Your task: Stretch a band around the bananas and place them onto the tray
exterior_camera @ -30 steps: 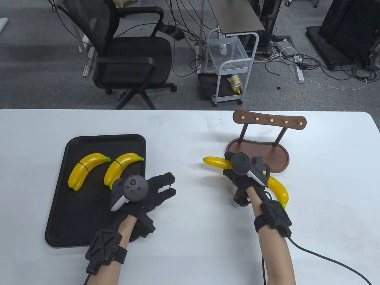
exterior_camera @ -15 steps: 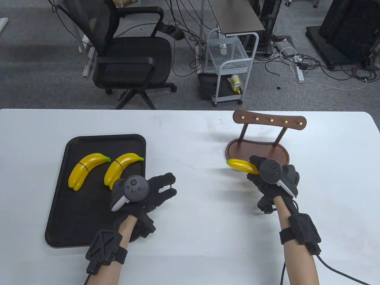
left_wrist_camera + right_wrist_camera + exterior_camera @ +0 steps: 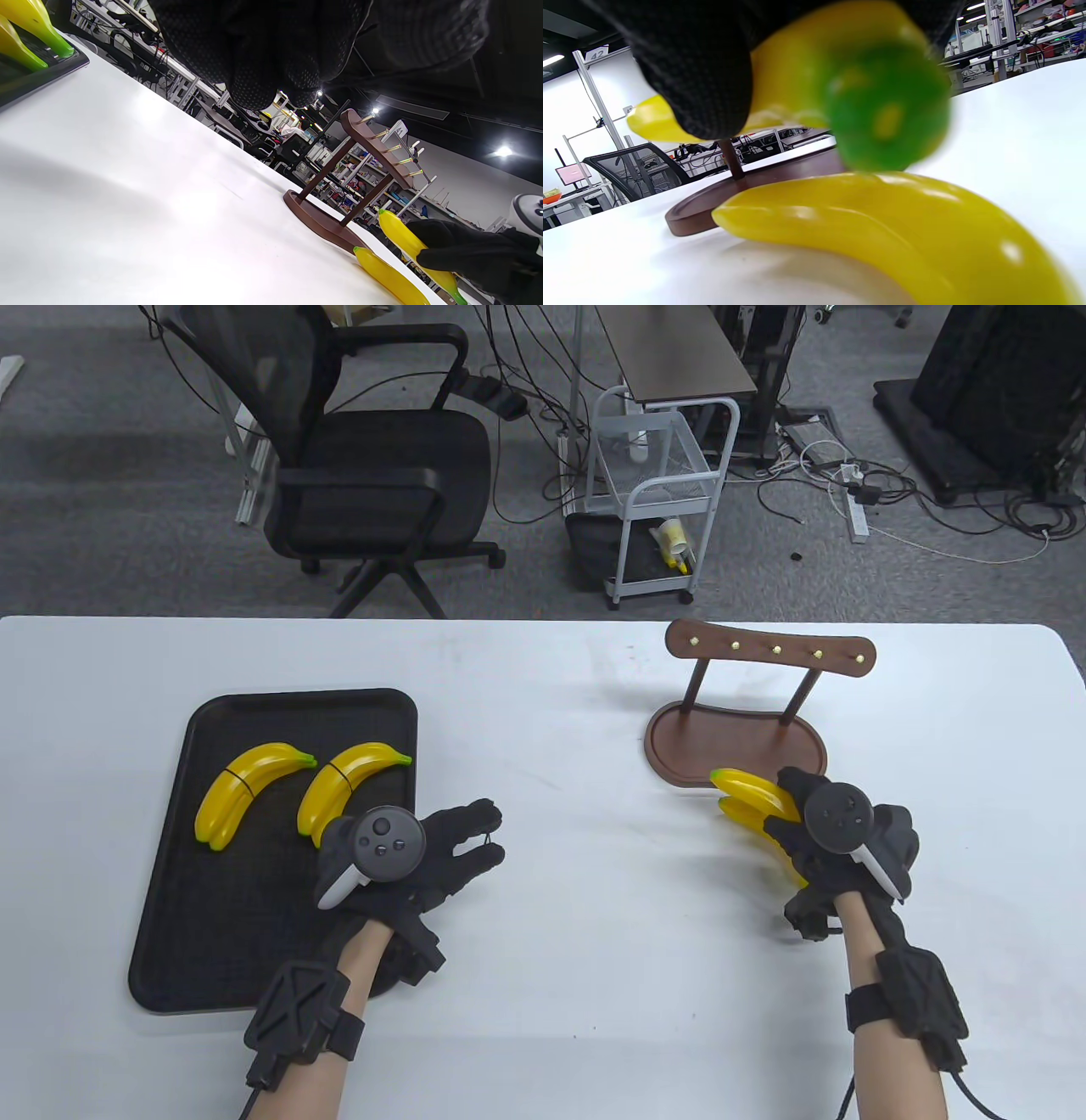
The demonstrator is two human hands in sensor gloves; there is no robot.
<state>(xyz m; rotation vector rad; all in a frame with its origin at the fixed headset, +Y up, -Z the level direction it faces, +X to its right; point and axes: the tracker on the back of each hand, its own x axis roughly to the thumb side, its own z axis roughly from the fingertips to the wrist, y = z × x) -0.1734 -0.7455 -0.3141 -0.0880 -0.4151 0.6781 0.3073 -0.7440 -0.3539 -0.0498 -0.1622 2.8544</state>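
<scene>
My right hand (image 3: 793, 831) grips a yellow banana (image 3: 753, 787) just in front of the wooden stand (image 3: 734, 740). It holds that banana right over a second banana (image 3: 745, 814) that lies on the table. In the right wrist view the held banana's green tip (image 3: 882, 106) hangs just above the lying banana (image 3: 882, 224). My left hand (image 3: 471, 840) hovers right of the black tray (image 3: 254, 916), and a thin dark band (image 3: 490, 838) shows between its thumb and forefinger. Two banded banana pairs (image 3: 246, 793) (image 3: 348, 789) lie on the tray.
The stand has a rail of brass hooks (image 3: 772, 649) on two posts above its oval base. An office chair (image 3: 373, 475) and a white cart (image 3: 662, 492) stand on the floor beyond the table's far edge.
My right hand carried its banana to the right, from the table's middle to just above the other banana in front of the stand. The left hand stayed still.
</scene>
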